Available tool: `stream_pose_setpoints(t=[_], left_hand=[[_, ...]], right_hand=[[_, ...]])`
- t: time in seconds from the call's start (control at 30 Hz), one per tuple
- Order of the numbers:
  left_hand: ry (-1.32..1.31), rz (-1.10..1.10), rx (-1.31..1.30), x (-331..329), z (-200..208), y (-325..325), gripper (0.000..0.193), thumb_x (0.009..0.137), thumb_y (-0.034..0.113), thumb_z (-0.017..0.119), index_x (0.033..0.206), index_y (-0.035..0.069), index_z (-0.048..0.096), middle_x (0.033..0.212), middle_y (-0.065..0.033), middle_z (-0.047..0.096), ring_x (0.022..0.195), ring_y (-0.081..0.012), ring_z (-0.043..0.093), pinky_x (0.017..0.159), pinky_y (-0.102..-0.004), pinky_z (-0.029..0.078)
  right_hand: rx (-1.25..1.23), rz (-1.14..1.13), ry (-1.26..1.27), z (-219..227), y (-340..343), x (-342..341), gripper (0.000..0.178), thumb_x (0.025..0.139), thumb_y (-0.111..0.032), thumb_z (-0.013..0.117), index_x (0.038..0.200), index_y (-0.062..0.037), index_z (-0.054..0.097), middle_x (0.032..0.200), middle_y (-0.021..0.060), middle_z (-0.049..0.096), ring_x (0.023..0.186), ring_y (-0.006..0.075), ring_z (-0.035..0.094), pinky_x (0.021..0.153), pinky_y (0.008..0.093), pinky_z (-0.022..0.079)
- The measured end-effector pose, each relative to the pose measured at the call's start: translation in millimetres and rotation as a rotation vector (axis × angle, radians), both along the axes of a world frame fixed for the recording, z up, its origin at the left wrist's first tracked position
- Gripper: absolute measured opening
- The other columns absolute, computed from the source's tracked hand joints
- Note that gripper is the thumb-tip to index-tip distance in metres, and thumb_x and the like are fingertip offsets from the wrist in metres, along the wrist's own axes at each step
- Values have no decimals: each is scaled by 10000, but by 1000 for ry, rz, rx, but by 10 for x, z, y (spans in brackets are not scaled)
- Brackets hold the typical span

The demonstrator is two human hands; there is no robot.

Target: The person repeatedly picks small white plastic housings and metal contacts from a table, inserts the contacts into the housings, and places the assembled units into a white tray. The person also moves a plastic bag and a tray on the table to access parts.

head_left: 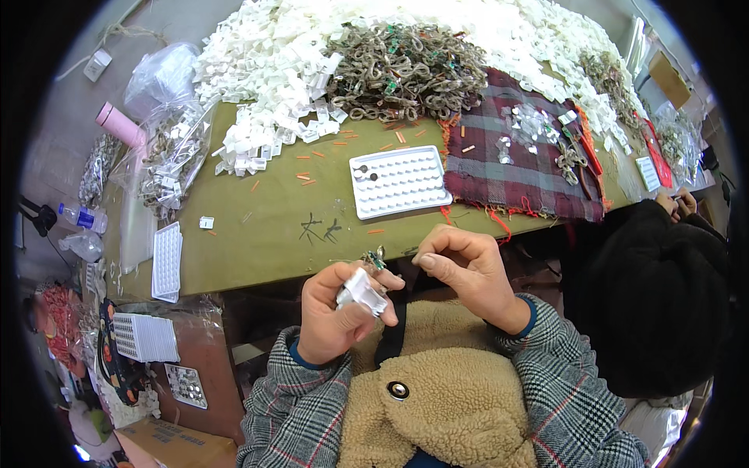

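My left hand (pixel 331 312) is closed around a small white plastic housing (pixel 361 293), open on one side. A small green part with thin wires (pixel 374 258) sticks up at its fingertips. To the right, my right hand (pixel 476 273) is raised with thumb and forefinger pinched together; what lies between them, if anything, is too small to make out. Both hands are above my lap, just short of the table edge. Beyond them on the table lies a white tray with rows of small pockets (pixel 399 184), two dark round pieces at its left end.
White plastic housings (pixel 269 70) are heaped across the far table, beside a pile of coiled grey cables (pixel 402 70). A plaid cloth (pixel 484 168) bears small clear pieces and red-handled pliers (pixel 589 152). More trays (pixel 166 261) stand left. A co-worker in black (pixel 647 296) sits at right.
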State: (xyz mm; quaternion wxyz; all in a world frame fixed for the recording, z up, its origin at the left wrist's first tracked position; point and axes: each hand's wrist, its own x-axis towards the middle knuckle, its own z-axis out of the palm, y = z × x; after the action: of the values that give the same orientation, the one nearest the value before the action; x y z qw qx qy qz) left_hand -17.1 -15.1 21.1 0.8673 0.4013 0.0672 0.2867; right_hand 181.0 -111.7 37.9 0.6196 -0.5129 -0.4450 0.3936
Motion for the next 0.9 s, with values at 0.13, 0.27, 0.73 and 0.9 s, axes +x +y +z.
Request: stream_pose_setpoints(t=[0.13, 0.27, 0.73, 0.9], left_hand=[[207, 156, 525, 64, 107, -90, 220, 847, 12, 746, 1026, -31, 626, 1128, -231, 668, 874, -244, 723, 781, -324, 573], [367, 389, 1149, 142, 118, -77, 273, 759, 51, 813, 991, 5, 675, 1000, -159, 697, 855, -261, 707, 735, -327, 563], [455, 198, 1208, 250, 110, -140, 264, 771, 59, 792, 989, 8, 653, 1028, -161, 682, 857, -288, 698, 716, -341, 566], [356, -3, 949, 352, 31, -251, 208, 795, 67, 793, 940, -8, 663, 1017, -146, 696, 903, -240, 697, 791, -327, 545]], right_hand=[[-62, 23, 27, 67, -76, -39, 78, 897, -38, 698, 911, 35, 671, 816, 5, 602, 703, 56, 526, 602, 229, 426], [186, -73, -300, 86, -112, -75, 86, 827, 6, 720, 907, 19, 691, 806, 109, 642, 669, 175, 607, 592, 274, 463], [-85, 121, -9, -136, -145, 92, 122, 930, -47, 663, 1019, 25, 618, 898, 12, 596, 781, 61, 555, 684, 218, 474], [-48, 107, 474, -290, -140, -4, 109, 969, -77, 628, 1040, -34, 558, 876, -14, 563, 742, 28, 515, 626, 195, 447]])
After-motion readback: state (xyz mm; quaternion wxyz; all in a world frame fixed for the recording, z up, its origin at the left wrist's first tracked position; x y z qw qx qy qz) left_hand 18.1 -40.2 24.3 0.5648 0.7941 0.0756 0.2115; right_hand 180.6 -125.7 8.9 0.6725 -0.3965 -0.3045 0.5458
